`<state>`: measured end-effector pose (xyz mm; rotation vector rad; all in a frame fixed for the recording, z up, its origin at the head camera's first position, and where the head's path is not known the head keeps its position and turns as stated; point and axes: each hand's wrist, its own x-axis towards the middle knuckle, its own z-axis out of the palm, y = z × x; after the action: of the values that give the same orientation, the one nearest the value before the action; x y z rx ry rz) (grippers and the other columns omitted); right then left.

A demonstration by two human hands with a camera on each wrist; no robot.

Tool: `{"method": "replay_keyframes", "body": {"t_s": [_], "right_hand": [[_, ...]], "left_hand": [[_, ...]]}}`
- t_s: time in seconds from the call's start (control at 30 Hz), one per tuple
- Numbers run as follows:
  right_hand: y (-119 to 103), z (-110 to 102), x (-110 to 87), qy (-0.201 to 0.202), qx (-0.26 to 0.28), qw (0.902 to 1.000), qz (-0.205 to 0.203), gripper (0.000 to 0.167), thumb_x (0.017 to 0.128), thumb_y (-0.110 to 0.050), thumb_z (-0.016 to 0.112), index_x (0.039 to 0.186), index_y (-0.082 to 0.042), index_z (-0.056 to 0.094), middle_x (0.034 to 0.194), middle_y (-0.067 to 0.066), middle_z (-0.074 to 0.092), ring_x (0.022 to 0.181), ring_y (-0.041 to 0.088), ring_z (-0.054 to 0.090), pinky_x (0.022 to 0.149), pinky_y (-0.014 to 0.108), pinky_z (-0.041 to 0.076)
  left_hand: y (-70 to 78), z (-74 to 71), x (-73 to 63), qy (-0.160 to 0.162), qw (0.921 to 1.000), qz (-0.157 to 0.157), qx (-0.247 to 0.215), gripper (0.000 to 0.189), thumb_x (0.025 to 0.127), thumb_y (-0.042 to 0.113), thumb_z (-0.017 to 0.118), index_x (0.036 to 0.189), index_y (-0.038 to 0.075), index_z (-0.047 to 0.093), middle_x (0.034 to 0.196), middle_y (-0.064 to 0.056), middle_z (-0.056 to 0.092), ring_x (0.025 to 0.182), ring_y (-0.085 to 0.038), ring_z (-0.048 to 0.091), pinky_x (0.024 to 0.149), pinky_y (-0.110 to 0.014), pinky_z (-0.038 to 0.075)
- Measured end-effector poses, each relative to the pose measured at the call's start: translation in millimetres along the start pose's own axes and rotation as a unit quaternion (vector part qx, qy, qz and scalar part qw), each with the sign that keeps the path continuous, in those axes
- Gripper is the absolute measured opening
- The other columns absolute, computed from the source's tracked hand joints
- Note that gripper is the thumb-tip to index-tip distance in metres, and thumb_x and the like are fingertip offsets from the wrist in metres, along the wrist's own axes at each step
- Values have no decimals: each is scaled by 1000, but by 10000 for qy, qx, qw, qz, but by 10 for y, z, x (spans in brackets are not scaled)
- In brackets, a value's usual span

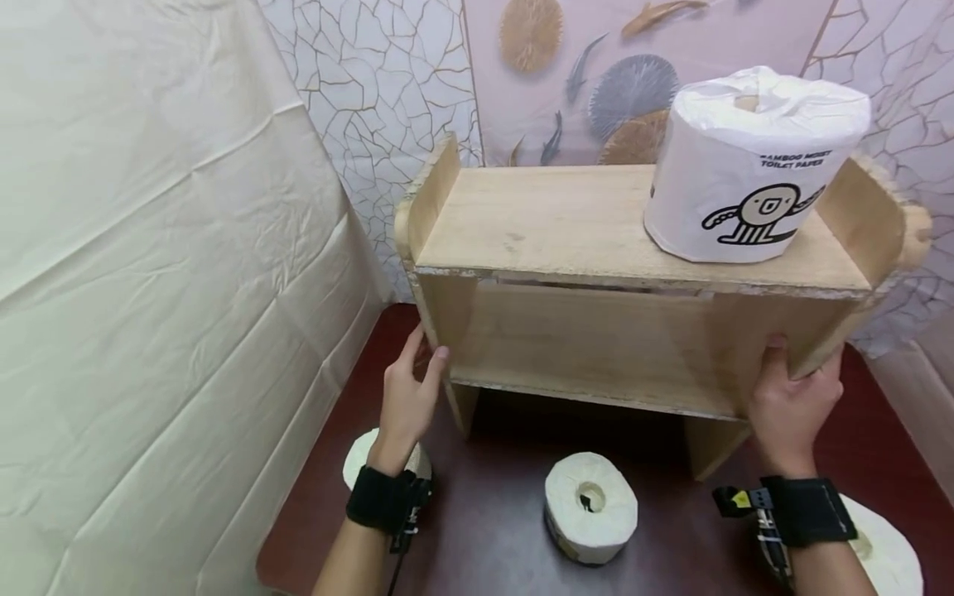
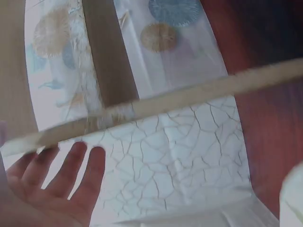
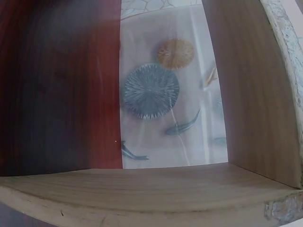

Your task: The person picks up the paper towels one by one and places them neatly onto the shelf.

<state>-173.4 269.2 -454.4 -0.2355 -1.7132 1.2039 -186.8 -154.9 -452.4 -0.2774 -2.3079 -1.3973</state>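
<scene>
A two-tier wooden shelf (image 1: pixel 551 215) stands on the dark red table, seen slightly tilted in the head view. My left hand (image 1: pixel 410 397) holds its left side panel, thumb at the front edge and fingers along the outer face. In the left wrist view, the fingertips of my left hand (image 2: pixel 61 179) meet that panel. My right hand (image 1: pixel 797 406) grips the right side panel, its thumb on the inner face and fingers outside. A wrapped toilet paper roll (image 1: pixel 745 182) with a printed cartoon sits upright at the right of the top board. The right wrist view hides my right hand.
On the table (image 1: pixel 492 546), an upright toilet paper roll (image 1: pixel 607 530) stands in front of the shelf. Another roll (image 1: pixel 359 455) is partly behind my left wrist, and one more (image 1: pixel 894 555) lies beside my right wrist. Fabric (image 1: pixel 186 290) hangs at the left; a patterned backdrop (image 1: pixel 395 91) rises behind.
</scene>
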Motion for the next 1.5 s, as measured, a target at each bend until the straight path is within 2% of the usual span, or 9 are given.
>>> {"method": "replay_keyframes", "body": {"t_s": [0.1,0.23,0.43,0.7,0.9,1.0,1.1,1.23,1.5], "right_hand": [[-15,-37,78,74,33,10000,-23,46,101,-21,64,147,-19,60,118,-12,67,104,2,64,87,18,46],[-12,-61,140,151,77,9999,18,46,102,-19,62,147,-16,59,120,-12,67,107,6,64,90,20,46],[38,-4,37,-21,239,9996,121,46,102,-18,62,148,-14,57,115,-15,64,101,6,61,85,20,44],[70,-83,-20,-9,49,9999,130,46,102,-19,62,148,-18,58,121,-5,69,103,3,63,85,19,46],[67,-39,-44,3,58,9997,223,44,102,-18,63,146,-15,61,111,-16,66,96,-2,60,81,17,42],[49,-16,-49,41,118,9998,160,42,101,-18,64,143,-15,63,106,-21,64,93,-4,59,81,16,42],[35,5,-68,-2,131,9999,101,41,101,-19,64,142,-14,64,103,-26,61,92,-5,59,80,16,42],[30,35,-69,47,93,9998,139,41,102,-18,65,140,-3,64,101,-29,59,91,-7,58,81,15,41],[34,0,-52,30,-49,9999,114,44,103,-14,65,145,-2,60,107,-23,60,96,-9,58,82,15,41]], "left_hand": [[9,-76,-31,-194,9995,211,131,49,111,34,59,153,10,56,125,-12,75,112,-28,72,91,-49,58],[16,-207,-71,-503,9972,329,448,43,111,37,57,149,17,61,130,-4,74,114,-21,71,90,-47,58],[-100,-436,-328,-689,9834,39,1680,39,109,37,61,145,22,65,138,-1,70,113,-23,71,89,-49,57],[-162,-334,-668,-466,9351,-553,3469,46,102,43,70,136,13,71,119,-17,74,85,-35,71,57,-44,54],[-173,-273,-844,-431,8871,-1356,4391,67,97,56,71,139,4,65,124,-32,63,110,-51,62,82,-64,53],[-184,-239,-949,-365,8739,-1731,4527,77,95,59,71,144,1,59,131,-37,56,122,-57,54,89,-74,46],[-211,-195,-1054,-235,8721,-2014,4453,84,92,59,74,148,0,53,136,-41,50,131,-61,44,93,-86,34],[-255,-92,-1132,110,8783,-2162,4264,89,88,54,79,152,-1,48,137,-44,44,136,-62,37,94,-95,18],[-413,160,-1247,1091,8781,-1605,4373,88,79,39,90,145,-5,52,108,-39,56,113,-60,52,92,-91,28]]}}
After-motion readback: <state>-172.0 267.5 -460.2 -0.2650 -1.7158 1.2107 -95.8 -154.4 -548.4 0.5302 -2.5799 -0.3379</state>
